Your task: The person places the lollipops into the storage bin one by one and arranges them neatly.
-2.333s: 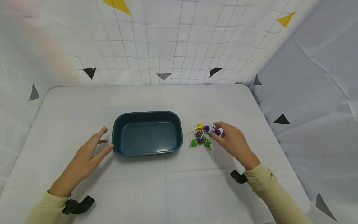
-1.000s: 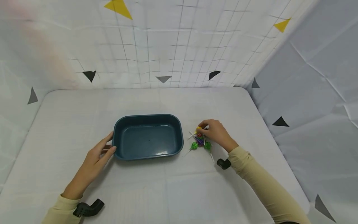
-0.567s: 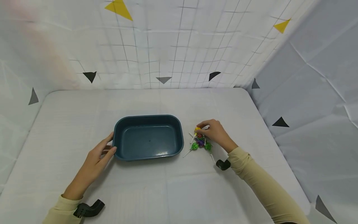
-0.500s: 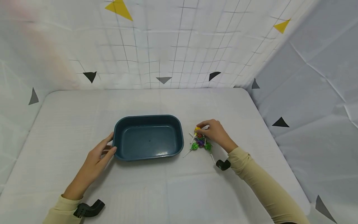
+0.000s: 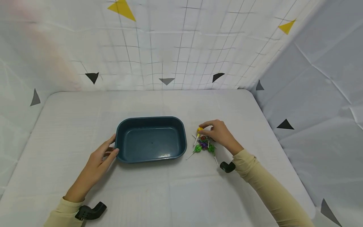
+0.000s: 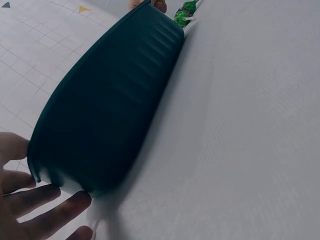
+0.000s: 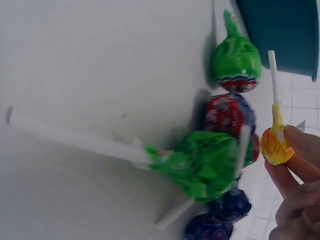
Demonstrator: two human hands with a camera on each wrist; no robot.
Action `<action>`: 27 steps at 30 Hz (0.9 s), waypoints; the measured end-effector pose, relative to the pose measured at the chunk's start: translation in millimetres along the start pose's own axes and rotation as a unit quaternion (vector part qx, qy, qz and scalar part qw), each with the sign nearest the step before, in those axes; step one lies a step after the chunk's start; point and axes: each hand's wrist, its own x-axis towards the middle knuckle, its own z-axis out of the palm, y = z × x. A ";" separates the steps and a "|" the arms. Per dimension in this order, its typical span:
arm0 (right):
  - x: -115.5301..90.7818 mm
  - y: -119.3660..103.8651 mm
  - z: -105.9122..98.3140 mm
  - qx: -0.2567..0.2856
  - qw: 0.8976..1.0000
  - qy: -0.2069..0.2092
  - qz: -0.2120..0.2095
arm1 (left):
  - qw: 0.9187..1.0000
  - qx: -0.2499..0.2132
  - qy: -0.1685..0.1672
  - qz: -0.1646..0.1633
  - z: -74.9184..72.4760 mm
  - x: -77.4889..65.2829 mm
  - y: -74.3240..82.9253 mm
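I see the right hand [image 5: 219, 134] pinching the yellow lollipop [image 5: 199, 129], stick [image 7: 273, 77] free past the thumb. Left hand [image 5: 97, 160] loose, fingertips touching the tray [image 5: 150, 140]. Tray lies between hands, long axis hand to hand; loose lollipops [image 5: 198, 148] just beside the right hand.

Left hand [image 5: 96, 162] has fingertips lightly on the left end of the blue tray [image 5: 151, 142], right hand [image 5: 218, 134]'s off past its right end, pinching, forearms [image 5: 270, 189] both angled from its near side.

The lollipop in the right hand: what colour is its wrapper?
The wrapper is yellow; the right wrist view shows it best.
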 end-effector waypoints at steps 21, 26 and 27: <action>-11.5 -39.6 -18.5 -0.002 0.999 -0.027 -0.044 | 1.000 -0.003 -0.002 -0.002 0.1 1.0 0.7; -13.3 -45.9 -20.9 0.001 0.998 -0.031 -0.057 | 1.000 -0.005 -0.002 -0.005 0.2 0.7 -0.4; -13.2 -46.6 -20.9 0.001 0.998 -0.031 -0.060 | 1.000 -0.006 -0.002 -0.006 0.2 0.6 -0.7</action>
